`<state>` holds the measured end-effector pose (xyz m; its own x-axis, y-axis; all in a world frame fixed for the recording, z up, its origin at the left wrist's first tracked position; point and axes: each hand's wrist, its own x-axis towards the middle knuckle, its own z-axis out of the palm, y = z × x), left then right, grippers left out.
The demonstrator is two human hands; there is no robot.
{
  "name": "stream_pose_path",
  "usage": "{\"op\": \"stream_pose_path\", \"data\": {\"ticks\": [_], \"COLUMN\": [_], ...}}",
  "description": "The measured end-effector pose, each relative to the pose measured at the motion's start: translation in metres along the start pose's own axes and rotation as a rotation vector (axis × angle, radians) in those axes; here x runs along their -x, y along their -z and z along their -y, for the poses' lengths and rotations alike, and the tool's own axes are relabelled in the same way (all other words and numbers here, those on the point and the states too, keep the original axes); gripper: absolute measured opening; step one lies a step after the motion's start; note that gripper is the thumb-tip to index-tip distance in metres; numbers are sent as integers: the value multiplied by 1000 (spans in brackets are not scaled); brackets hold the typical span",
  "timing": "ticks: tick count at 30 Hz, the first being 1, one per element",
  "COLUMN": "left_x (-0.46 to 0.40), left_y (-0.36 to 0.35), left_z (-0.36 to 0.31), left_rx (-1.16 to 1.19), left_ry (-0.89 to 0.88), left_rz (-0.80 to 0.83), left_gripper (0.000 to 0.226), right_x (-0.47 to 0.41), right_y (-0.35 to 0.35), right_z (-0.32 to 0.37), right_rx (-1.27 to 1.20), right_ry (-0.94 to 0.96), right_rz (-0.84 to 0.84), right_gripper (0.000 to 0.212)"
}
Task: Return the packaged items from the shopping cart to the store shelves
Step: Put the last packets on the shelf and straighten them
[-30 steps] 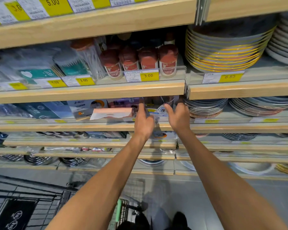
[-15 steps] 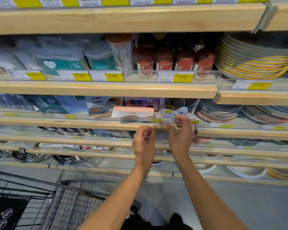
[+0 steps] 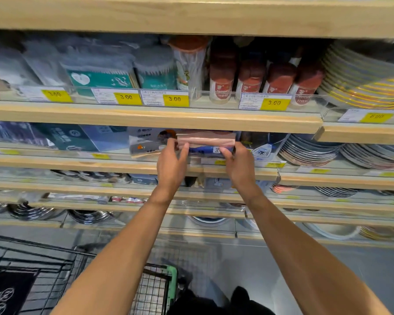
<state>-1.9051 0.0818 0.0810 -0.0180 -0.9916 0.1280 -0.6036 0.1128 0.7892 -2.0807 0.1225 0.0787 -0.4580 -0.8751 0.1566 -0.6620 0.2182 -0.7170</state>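
Seating the pink package (image 3: 205,141) on the shelf (image 3: 82,160).
My left hand (image 3: 171,163) and right hand (image 3: 238,166) clamp its ends, fingers (image 3: 184,148) closed on it; I'd judge pushing it in, then letting go, comes next.

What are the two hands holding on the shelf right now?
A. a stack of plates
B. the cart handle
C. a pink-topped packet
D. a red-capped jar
C: the left hand and right hand each pinch an end of the pink-topped packet at the shelf edge.
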Motion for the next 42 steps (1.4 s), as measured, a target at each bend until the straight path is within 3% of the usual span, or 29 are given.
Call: {"op": "stream_pose_path", "data": {"ticks": [5,10,14,18,20,24,30,34,38,42], "left_x": [-10,-24,-25,-15,-9,-1,-6,-26,-39,-45], "left_y": [-1,-6,-7,1,5,21,64,86,99,104], "left_z": [-16,-27,-28,-19,-12,3,27,34,31,36], "left_rx": [55,1,14,128,169,212,231,82,-34,-87], "left_ry": [144,242,324,293,271,214,91,164,189,169], "left_rz": [0,-20,-34,-97,-144,-232,-544,-331,-268,-221], "left_gripper": [33,36,35,27,25,26,35,70,49,44], "right_x": [2,0,3,14,24,45,59,60,43,21], "right_y": [8,19,16,12,7,-15,-40,-38,-29,-19], "right_z": [10,8,7,13,17,33,52,57,55,65], "right_rx": [196,122,273,213,165,73,-17,-65,18,158], "right_ry": [-38,-63,-43,-26,5,198,285,218,280,47], "right_rz": [-109,-173,-200,-298,-312,-301,-256,-314,-247,25], "right_gripper": [42,29,24,11,15,16,9,7,23,30]}}
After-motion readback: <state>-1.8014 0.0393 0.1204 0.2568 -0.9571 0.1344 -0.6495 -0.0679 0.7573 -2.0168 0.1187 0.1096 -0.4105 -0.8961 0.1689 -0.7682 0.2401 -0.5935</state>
